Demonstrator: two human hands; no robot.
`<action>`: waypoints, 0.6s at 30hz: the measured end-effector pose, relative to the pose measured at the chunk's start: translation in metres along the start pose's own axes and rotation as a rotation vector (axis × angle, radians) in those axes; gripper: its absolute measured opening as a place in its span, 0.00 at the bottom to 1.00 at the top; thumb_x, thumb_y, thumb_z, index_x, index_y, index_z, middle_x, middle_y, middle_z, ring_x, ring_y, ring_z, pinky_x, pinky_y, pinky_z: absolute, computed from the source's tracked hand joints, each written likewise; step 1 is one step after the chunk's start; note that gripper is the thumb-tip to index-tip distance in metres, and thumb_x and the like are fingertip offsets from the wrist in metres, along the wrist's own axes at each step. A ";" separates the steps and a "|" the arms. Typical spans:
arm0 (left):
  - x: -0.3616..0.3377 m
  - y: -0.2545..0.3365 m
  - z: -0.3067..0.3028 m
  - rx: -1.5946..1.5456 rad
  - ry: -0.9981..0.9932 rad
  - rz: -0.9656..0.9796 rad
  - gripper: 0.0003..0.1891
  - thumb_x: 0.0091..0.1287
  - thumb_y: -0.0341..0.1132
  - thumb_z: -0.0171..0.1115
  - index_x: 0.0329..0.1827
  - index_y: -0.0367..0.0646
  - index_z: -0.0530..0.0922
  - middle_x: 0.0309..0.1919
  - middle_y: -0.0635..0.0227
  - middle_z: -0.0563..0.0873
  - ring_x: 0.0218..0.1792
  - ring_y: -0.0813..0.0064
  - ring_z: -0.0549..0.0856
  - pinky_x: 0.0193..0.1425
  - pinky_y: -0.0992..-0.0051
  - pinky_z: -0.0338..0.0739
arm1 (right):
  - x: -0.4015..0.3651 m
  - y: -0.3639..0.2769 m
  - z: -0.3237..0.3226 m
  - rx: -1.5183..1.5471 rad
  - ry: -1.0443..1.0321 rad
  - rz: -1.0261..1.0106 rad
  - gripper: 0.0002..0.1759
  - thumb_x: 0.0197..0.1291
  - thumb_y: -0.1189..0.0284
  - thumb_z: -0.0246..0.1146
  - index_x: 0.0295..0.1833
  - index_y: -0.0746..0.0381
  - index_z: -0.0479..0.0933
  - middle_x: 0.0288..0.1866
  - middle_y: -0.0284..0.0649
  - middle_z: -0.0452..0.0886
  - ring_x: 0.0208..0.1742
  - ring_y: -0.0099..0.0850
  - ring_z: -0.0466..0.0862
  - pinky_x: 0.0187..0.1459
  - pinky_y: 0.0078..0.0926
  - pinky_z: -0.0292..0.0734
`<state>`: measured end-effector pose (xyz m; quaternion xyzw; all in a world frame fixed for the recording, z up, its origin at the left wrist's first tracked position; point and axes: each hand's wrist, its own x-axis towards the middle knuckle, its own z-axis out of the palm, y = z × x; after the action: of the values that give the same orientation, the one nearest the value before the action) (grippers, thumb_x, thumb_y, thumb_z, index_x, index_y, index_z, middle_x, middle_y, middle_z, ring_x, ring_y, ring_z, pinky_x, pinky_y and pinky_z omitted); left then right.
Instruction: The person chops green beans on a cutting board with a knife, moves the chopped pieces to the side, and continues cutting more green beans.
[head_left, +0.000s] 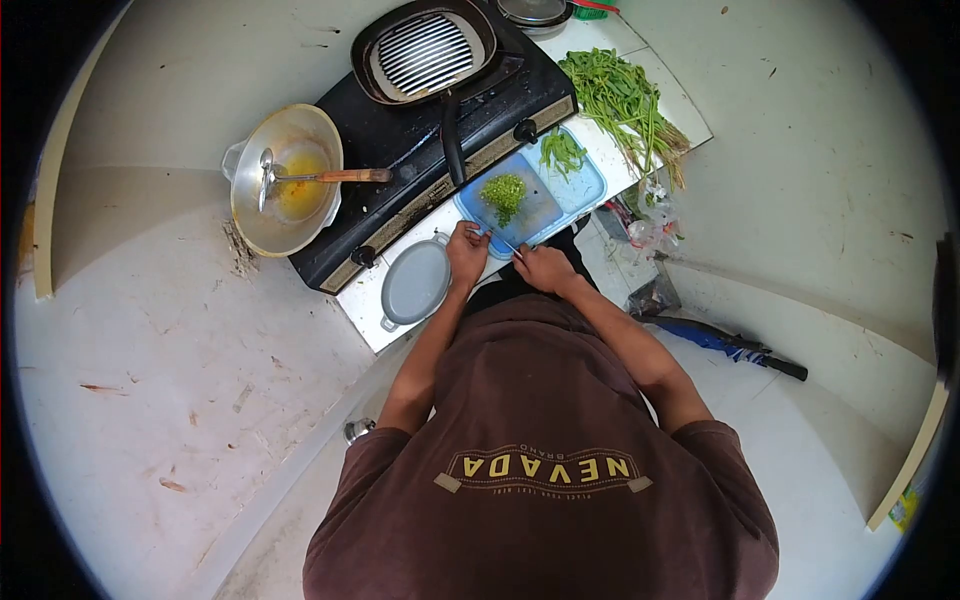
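A blue cutting board (540, 208) lies at the counter's front edge, with a heap of finely chopped greens (503, 195) on it. To the right of the heap, in a tray-like blue section, sit some longer cut green pieces (562, 152). My right hand (546, 268) is closed around a knife (505, 241), whose thin blade points toward my other hand over the board's near edge. My left hand (467, 252) has its fingers pinched together at the board's near left corner; what they hold is too small to make out.
A grey oval dish (416, 282) stands left of the board. Behind is a black gas stove (400, 140) with a grill pan (424, 52), its handle reaching toward the board. A wok (300, 215) with a ladle (268, 180) sits left. Leafy greens (620, 100) lie right, above plastic bags (655, 225).
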<state>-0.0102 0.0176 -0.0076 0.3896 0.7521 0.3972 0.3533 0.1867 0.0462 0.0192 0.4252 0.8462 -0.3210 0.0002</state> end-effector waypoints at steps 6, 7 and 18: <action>0.000 0.001 0.001 0.035 0.024 0.044 0.12 0.63 0.27 0.75 0.45 0.40 0.80 0.26 0.64 0.85 0.28 0.72 0.85 0.36 0.70 0.80 | -0.002 -0.001 -0.002 -0.012 0.013 -0.006 0.24 0.76 0.54 0.54 0.50 0.67 0.78 0.30 0.58 0.86 0.33 0.58 0.87 0.38 0.57 0.83; 0.000 0.001 0.001 0.031 0.024 0.050 0.12 0.63 0.27 0.75 0.45 0.40 0.80 0.26 0.64 0.85 0.28 0.72 0.85 0.36 0.70 0.80 | -0.001 -0.001 -0.002 -0.011 0.005 -0.005 0.24 0.76 0.54 0.54 0.50 0.67 0.78 0.30 0.58 0.86 0.33 0.58 0.87 0.39 0.57 0.83; 0.002 -0.005 0.001 -0.018 -0.011 0.007 0.13 0.63 0.28 0.76 0.45 0.39 0.80 0.27 0.63 0.85 0.28 0.71 0.86 0.37 0.70 0.81 | 0.001 -0.003 -0.003 -0.018 -0.059 0.020 0.24 0.76 0.54 0.53 0.50 0.66 0.78 0.31 0.58 0.86 0.35 0.58 0.88 0.40 0.57 0.84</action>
<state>-0.0117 0.0175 -0.0130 0.3913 0.7452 0.4029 0.3595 0.1850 0.0472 0.0228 0.4242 0.8444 -0.3257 0.0322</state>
